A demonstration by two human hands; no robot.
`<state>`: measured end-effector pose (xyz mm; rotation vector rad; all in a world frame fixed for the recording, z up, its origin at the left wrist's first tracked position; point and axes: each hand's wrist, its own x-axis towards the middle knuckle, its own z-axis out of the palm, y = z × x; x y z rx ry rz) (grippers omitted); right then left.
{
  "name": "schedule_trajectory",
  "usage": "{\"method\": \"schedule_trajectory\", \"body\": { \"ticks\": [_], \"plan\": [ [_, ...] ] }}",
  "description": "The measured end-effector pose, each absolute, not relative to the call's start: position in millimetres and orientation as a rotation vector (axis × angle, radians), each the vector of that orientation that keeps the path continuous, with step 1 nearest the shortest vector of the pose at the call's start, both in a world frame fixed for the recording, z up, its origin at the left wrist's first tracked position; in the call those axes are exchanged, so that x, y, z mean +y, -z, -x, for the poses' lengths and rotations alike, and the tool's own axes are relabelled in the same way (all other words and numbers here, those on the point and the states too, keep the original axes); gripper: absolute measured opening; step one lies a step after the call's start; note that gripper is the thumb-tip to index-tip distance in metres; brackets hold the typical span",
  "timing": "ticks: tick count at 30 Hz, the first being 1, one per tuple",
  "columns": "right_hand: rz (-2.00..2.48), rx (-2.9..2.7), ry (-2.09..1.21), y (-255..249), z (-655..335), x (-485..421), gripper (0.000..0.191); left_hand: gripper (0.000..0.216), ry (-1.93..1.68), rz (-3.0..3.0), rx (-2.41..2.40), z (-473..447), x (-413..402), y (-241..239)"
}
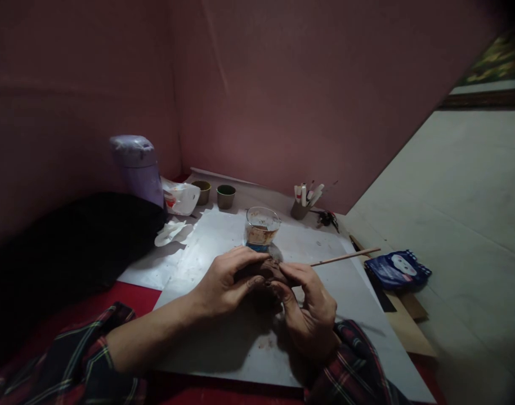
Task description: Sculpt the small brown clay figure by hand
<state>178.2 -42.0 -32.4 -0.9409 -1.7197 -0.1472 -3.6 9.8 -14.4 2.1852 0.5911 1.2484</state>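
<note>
A lump of dark brown clay [265, 271] is held between both hands above the white board [206, 349]. My left hand [227, 281] grips its left side, fingers over the top and thumb along the front. On the right side, my right hand [310, 309] pinches the clay with thumb and fingertips. Brown smears mark the fingertips. Just behind the clay stands a clear glass cup [262, 228] with brownish liquid and a blue base. A thin wooden stick [345, 257] lies to the right, its near end by my right hand.
Two small pots, one yellowish inside [203, 194] and one green inside [226, 198], stand at the back. Right of them is a cup of pens [300, 209]. A purple flask [139, 171], crumpled tissue [170, 232] and black cloth [84, 242] occupy the left; a blue pouch [398, 270] lies right.
</note>
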Motion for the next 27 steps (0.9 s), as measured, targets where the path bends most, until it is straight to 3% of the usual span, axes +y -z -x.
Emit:
{"method": "schedule_trajectory", "body": {
  "ticks": [9,18,27],
  "plan": [
    [0.948,-1.741,0.237,32.5,-176.7,-45.4,0.028,0.024,-1.286,-2.042,0.736,-0.3,2.7,12.3],
    [0.954,-1.951,0.219,42.9,-178.7,-47.5,0.057,0.026,-1.297,-1.775,0.882,-1.4,6.6,14.0],
    [0.969,-1.848,0.26,46.8,-177.9,-48.0,0.053,0.032,-1.087,-1.382,0.729,-0.9,1.4,10.0]
  ]
}}
